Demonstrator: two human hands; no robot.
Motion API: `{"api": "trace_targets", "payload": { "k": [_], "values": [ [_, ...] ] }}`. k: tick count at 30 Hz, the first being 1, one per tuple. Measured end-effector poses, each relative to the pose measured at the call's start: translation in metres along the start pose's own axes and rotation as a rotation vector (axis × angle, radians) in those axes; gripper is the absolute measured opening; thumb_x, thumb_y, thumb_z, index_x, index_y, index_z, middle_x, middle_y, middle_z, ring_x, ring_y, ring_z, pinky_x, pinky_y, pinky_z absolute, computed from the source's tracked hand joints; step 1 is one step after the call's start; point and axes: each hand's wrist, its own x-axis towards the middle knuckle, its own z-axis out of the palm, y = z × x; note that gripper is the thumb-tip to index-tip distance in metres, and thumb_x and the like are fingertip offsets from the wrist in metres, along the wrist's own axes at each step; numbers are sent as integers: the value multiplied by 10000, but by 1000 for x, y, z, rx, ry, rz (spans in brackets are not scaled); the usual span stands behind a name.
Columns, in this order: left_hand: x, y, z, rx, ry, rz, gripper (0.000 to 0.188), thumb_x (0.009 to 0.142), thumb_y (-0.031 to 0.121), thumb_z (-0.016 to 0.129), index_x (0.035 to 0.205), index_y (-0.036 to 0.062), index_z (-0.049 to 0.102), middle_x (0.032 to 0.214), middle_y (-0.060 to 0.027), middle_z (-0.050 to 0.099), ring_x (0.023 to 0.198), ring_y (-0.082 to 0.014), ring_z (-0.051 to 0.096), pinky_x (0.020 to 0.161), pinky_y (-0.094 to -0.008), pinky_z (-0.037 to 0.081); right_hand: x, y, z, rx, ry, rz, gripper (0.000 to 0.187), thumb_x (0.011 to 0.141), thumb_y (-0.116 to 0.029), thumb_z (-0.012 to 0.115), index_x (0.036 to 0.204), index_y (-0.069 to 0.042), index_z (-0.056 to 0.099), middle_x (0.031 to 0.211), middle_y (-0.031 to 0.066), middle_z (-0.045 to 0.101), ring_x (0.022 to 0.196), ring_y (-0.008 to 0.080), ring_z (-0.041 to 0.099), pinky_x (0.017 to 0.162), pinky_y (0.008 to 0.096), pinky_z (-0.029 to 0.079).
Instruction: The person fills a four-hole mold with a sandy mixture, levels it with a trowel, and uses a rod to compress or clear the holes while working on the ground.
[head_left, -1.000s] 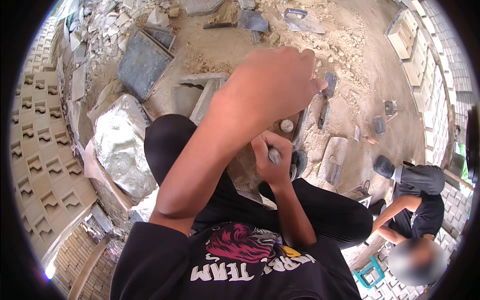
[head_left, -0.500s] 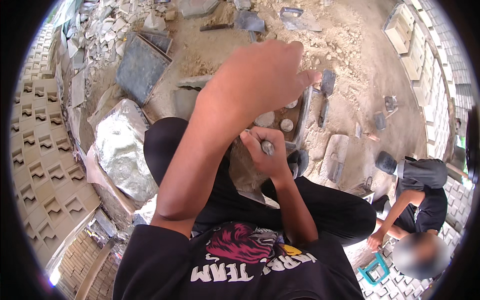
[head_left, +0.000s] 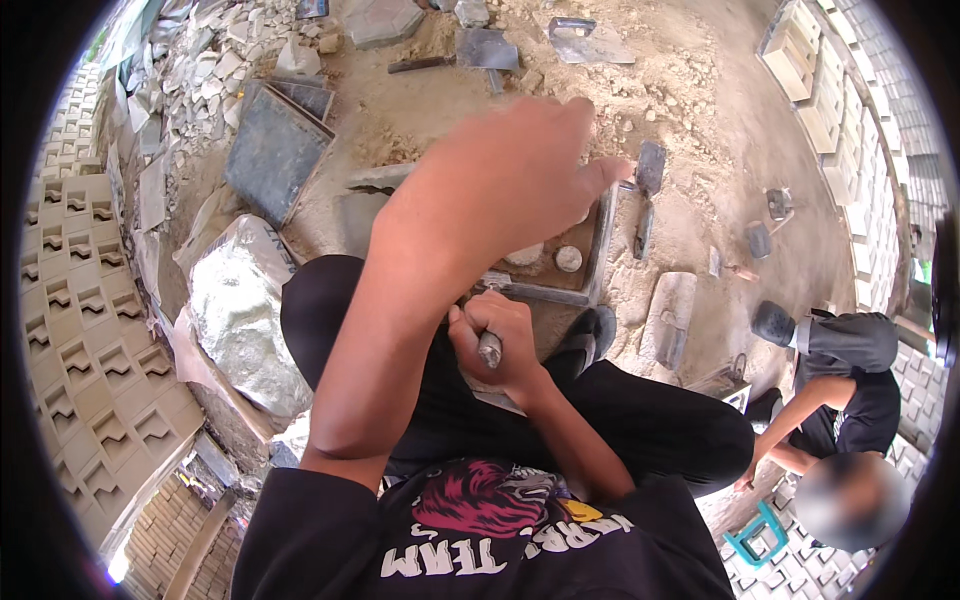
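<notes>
My left hand (head_left: 490, 185) hovers over a rectangular metal frame (head_left: 600, 250), slightly blurred. Its thumb stretches out to the right, apart from the fingers, which are partly hidden behind the hand; I see nothing held in it. Inside the frame are round pale discs (head_left: 568, 259), partly covered by my hand. Closer to my body, my right hand (head_left: 500, 335) is closed around a tool handle (head_left: 489, 350) crusted with grey, its rounded end toward me. A grey piece shows beyond that fist at the frame's near edge; the tool's kind is hidden.
A dark flat slab (head_left: 270, 150) and a white sack (head_left: 245, 310) lie on the left. Trowels (head_left: 488, 48), a float (head_left: 668, 310) and a dark block (head_left: 650, 168) lie on sandy ground. Patterned blocks (head_left: 85, 340) stack at left. Another person (head_left: 865, 410) crouches right, near a teal stool (head_left: 757, 540).
My right hand with the tool has drawn back toward my body and left, away from the frame. My left hand has shifted slightly left and down, still over the frame.
</notes>
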Motion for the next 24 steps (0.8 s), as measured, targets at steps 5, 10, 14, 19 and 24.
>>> {"api": "trace_targets", "payload": {
  "k": [5, 10, 14, 19, 24],
  "values": [
    [-4, 0, 3, 77, 33, 17, 569, 923, 486, 545, 1224, 5, 580, 1202, -210, 609, 1138, -375, 553, 957, -422, 438, -7, -17, -6, 72, 73, -81, 328, 708, 84, 593, 529, -68, 363, 515, 89, 355, 441, 272, 360, 454, 363, 296],
    [-8, -3, -9, 33, 66, -45, 607, 910, 522, 553, 1240, 13, 580, 1261, -192, 589, 1192, -354, 532, 1008, -406, 413, -9, -24, -8, 23, 51, -131, 336, 695, 83, 618, 536, -82, 373, 521, 92, 374, 444, 280, 378, 459, 370, 309],
    [-7, -3, -15, 56, 80, -39, 614, 906, 526, 562, 1244, 13, 577, 1282, -184, 580, 1219, -339, 520, 1027, -403, 399, -13, 0, 3, 6, 15, -160, 328, 677, 92, 632, 553, -81, 382, 522, 68, 393, 444, 280, 391, 463, 374, 320],
    [-12, -3, -11, 72, 58, -38, 606, 899, 509, 586, 1241, 9, 579, 1287, -186, 576, 1228, -340, 513, 1036, -402, 392, -17, -17, 4, 58, -20, -259, 324, 679, 83, 638, 575, -74, 375, 528, 58, 412, 450, 264, 419, 478, 365, 334],
    [-6, -2, -12, 37, 26, -54, 621, 897, 523, 579, 1235, 2, 582, 1278, -191, 581, 1229, -345, 511, 1038, -405, 391, -13, 0, 15, 68, -70, -270, 344, 671, 84, 628, 562, -89, 352, 513, 44, 395, 430, 231, 424, 485, 340, 357]
  ]
}}
